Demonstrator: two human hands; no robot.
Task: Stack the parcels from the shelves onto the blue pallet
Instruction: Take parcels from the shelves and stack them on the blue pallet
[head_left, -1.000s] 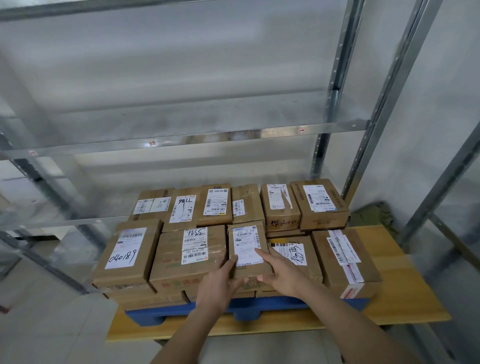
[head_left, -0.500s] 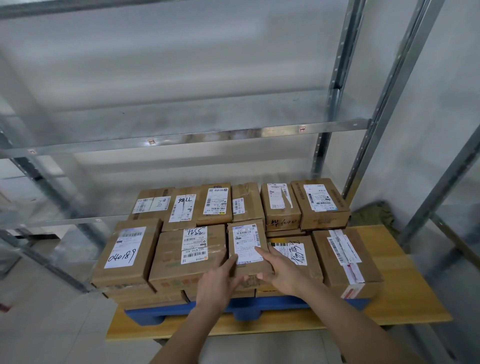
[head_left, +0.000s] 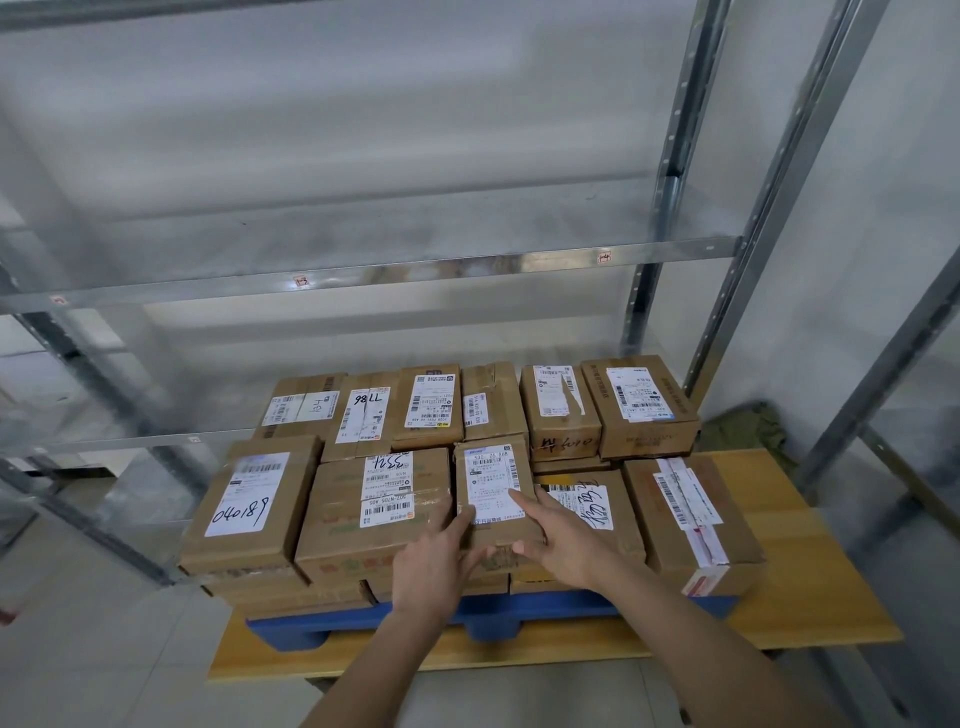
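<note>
a small cardboard parcel (head_left: 493, 493) sits in the front row of the stack on the blue pallet (head_left: 498, 618), its long axis running away from the person, its white label facing up. it rests atop the lower layer, wedged between a wider box (head_left: 371, 512) on its left and a box with a scrawled label (head_left: 587, 506) on its right, and it stands a little higher than that right-hand neighbour.

the left hand (head_left: 434, 564) cups the parcel's near left corner, fingers bent against its side. the right hand (head_left: 563, 535) lies over the near right edge, forefinger stretched across the label and thumb at the front face. both hands are closed loosely on the parcel rather than clamped tight; it lies straight ahead of them, each hand about equally near.

judging by this, the parcel is being seated into its slot, and any further nudge would run along its length, toward the back row (head_left: 483, 410). the metal shelves (head_left: 363, 273) behind look bare, suggesting the job is near its end. the pallet rests on a wooden platform (head_left: 810, 587).
</note>
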